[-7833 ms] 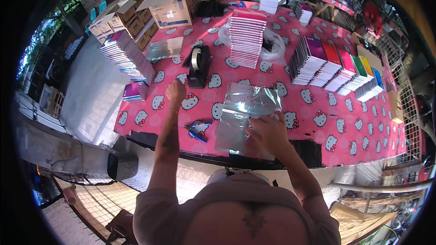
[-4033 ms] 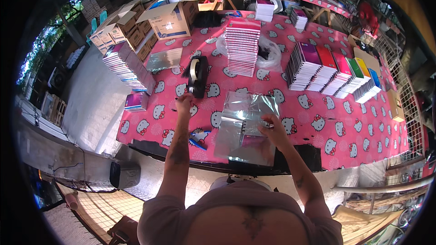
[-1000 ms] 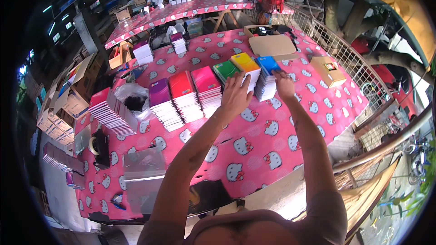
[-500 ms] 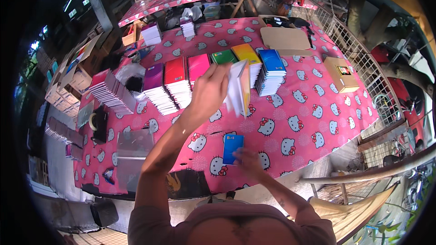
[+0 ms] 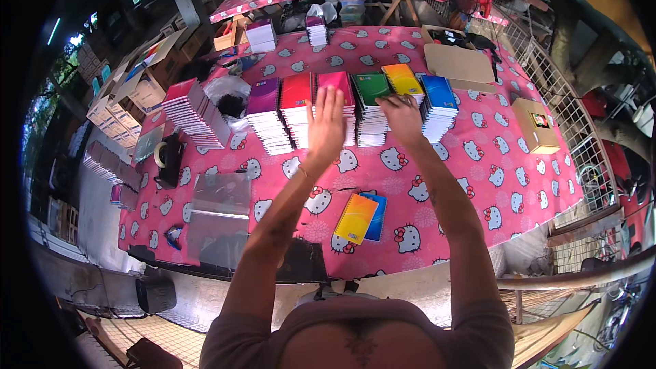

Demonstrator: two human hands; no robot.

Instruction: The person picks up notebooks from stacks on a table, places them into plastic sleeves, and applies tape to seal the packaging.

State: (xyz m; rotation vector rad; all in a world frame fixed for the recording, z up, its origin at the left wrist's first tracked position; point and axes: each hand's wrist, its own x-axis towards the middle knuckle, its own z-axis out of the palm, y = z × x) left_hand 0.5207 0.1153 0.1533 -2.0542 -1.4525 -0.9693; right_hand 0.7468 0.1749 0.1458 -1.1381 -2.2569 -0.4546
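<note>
While left hand (image 5: 326,125) spreads open, right hand (image 5: 402,115) touches green notebooks (image 5: 372,106).

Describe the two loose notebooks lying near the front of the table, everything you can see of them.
The two loose notebooks lie flat on the pink cartoon-cat tablecloth, apart from the stacks behind. The yellow-orange notebook sits on top, tilted, with a spiral binding along its left edge. It overlaps the blue notebook, which peeks out along its right side. The covers look like glossy card. Neither hand touches them: the left hand and the right hand reach to the stacks beyond.
</note>
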